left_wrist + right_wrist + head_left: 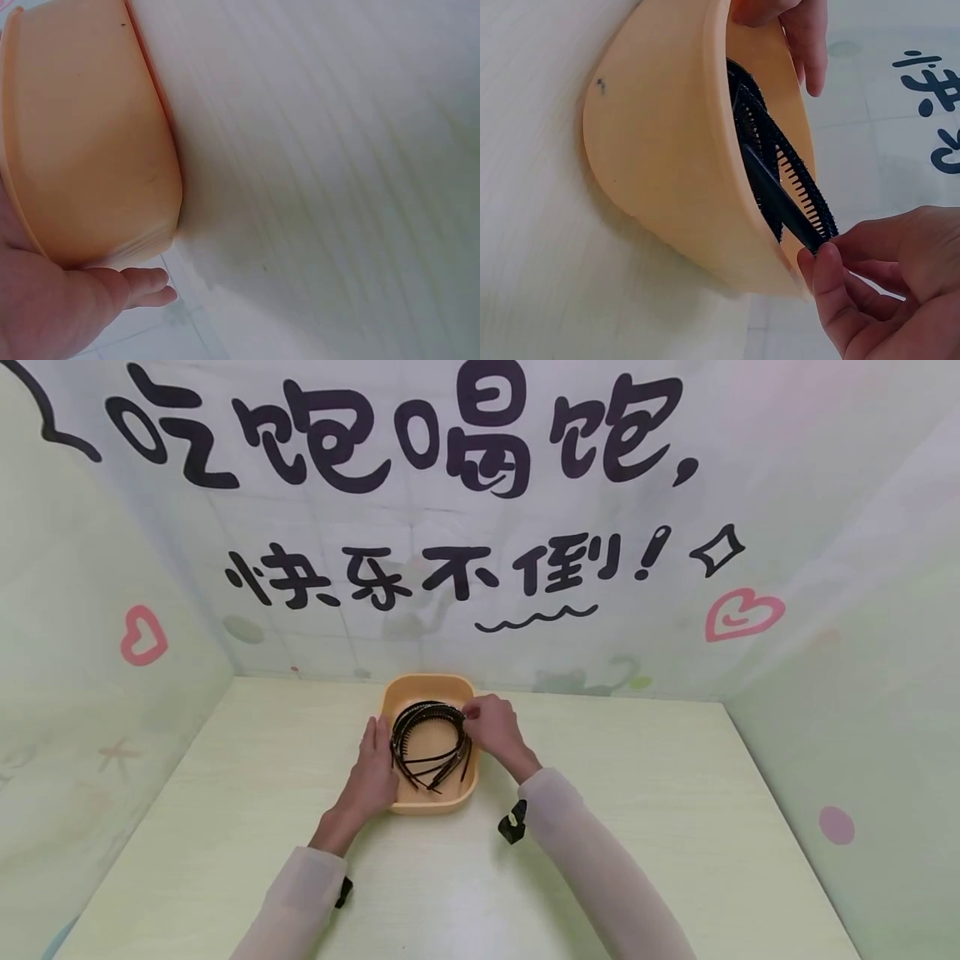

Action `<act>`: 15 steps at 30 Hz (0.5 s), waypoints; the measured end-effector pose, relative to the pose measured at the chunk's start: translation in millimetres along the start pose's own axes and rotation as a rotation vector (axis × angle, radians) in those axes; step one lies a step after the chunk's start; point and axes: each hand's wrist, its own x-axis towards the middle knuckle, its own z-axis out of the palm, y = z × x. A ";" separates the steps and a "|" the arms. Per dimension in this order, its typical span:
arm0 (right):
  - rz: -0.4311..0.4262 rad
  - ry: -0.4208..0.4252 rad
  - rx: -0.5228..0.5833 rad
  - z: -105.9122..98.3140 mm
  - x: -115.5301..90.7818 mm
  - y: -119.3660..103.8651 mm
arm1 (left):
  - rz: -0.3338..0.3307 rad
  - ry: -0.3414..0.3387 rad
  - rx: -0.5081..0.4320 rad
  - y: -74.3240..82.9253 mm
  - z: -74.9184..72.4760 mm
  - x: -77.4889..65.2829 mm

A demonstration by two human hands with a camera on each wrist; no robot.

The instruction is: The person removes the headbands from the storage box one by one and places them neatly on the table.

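Note:
An orange plastic bin [429, 808] sits on the pale table near the back wall. Several thin black headbands [411, 714], some toothed like combs, lie in a loose ring inside it. My left hand [372, 781] holds the bin's left side, its thumb over the rim and its fingers along the outer wall. At the bin's right rim, my right hand [495, 727] pinches the end of a black toothed headband [804, 180] between thumb and fingertips. In the right wrist view that headband slants up out of the bin, among the others; its far end is hidden.
The table [637, 810] runs out to both sides and toward me. A back wall [450, 643] with black lettering stands just behind the bin, and side walls close in at left and right. Black wrist devices [513, 822] are strapped under both sleeves.

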 end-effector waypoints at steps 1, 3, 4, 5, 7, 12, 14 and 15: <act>-0.001 0.008 0.013 -0.5 -0.2 1.3 | -0.002 -0.007 0.001 -0.1 -0.6 -0.3; 0.005 0.022 0.045 -1.1 -0.7 4.0 | -0.007 -0.009 -0.002 -0.5 -1.3 -0.7; 0.009 0.029 0.059 -1.2 -0.8 5.5 | -0.008 -0.009 -0.002 -0.6 -1.7 -0.9; 0.018 0.037 0.074 -1.6 -0.9 7.1 | -0.009 -0.011 -0.003 -0.7 -2.0 -0.9; 0.043 0.053 0.107 -2.8 -1.1 10.0 | -0.005 -0.012 0.000 -0.8 -2.3 -0.6; 0.101 0.089 0.136 -5.2 -1.9 14.5 | -0.006 -0.019 0.001 -0.4 -1.8 0.1; 0.117 0.098 0.142 -6.4 -2.5 15.5 | -0.009 -0.020 -0.004 0.0 -1.7 0.4; 0.123 0.102 0.146 -7.0 -2.9 15.9 | -0.009 -0.019 -0.003 0.4 -1.6 0.7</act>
